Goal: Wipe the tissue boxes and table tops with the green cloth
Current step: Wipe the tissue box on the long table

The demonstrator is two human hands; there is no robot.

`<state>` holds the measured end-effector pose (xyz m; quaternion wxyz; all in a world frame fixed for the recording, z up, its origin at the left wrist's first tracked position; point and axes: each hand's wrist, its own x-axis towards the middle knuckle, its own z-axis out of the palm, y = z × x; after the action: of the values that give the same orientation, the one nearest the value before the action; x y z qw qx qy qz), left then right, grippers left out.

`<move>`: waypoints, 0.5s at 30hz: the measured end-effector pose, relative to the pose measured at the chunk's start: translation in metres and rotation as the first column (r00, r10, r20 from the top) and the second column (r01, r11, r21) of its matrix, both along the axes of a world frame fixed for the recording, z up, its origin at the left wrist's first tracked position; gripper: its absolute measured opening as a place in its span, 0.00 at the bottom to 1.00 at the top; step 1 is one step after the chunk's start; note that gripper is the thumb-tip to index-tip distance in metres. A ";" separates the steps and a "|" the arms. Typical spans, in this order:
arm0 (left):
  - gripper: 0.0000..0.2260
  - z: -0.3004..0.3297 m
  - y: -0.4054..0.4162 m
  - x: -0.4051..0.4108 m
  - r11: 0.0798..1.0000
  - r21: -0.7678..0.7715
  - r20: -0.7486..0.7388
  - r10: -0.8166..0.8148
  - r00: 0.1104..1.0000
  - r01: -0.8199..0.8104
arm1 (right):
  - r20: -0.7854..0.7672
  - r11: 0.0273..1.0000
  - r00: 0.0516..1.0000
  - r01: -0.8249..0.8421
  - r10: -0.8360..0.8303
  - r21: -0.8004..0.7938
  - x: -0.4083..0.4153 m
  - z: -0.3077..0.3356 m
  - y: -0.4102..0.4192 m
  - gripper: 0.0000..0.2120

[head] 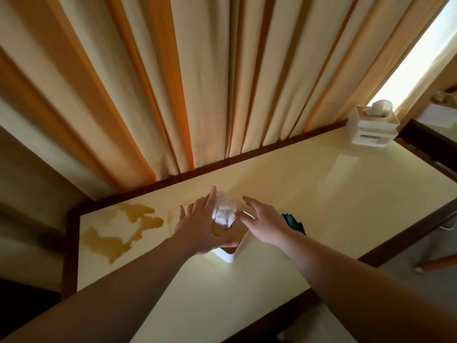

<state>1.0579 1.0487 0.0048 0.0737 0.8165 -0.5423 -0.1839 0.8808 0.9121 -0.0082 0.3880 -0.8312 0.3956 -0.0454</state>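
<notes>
Cream laminate table top with dark wood edging [296, 219] filled the lower frame. Left hand [197, 226] and right hand [262, 219], fingers spread and straight, bracketed the near white tissue box with tan lid [228, 246] at frame centre; whether either touched it could not be told. Folded green cloth [294, 222] lay just beyond the right hand, nearer that hand. Brown spill stain [118, 233] sat left. Second white tissue box [371, 127] stood upper right.

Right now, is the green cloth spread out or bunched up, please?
Cannot tell: the green cloth lies on the table, mostly hidden behind the right hand.
</notes>
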 end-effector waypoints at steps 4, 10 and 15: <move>0.75 -0.002 0.004 -0.009 0.995 0.054 0.042 0.082 0.996 -0.084 | -0.025 1.000 0.999 0.025 -0.026 -0.018 0.010 -0.001 0.000 0.34; 0.76 -0.006 0.000 -0.017 0.995 0.083 0.063 0.055 0.996 -0.060 | -0.086 0.997 0.996 0.024 -0.031 -0.079 0.003 -0.006 0.004 0.35; 0.75 0.002 -0.020 0.005 0.981 0.140 0.031 -0.142 0.989 0.137 | -0.088 0.988 0.990 0.098 -0.109 -0.115 -0.013 -0.004 0.009 0.33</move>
<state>1.0627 1.0285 0.0067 -0.0070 0.7831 -0.5856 -0.2091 0.8683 0.9214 -0.0124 0.3197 -0.8309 0.4529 -0.0484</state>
